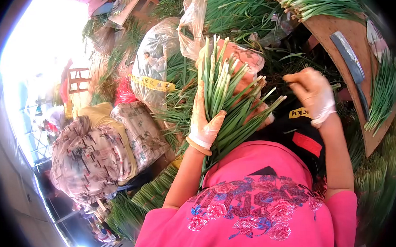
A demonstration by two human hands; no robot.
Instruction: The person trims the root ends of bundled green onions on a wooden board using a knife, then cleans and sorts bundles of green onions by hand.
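My left hand (pixel 205 124), in a thin see-through glove, is closed around a bunch of garlic chives (pixel 228 96). The pale stem ends point up and away from me, and the green leaves trail down toward my lap. Uneven stems fan out on the bunch's right side. Apart from the bunch, my right hand (pixel 310 91) is raised over dark cloth on my lap, also gloved. Its fingers are loosely bent and apart, with nothing visible between them.
A cleaver (pixel 351 60) lies on a curved wooden board (pixel 334 39) at the right, between chive piles (pixel 383 95). Loose chives (pixel 239 14) cover the area ahead. Clear plastic bags (pixel 154 54) stand ahead-left. Another person in a patterned top (pixel 93 162) sits at my left.
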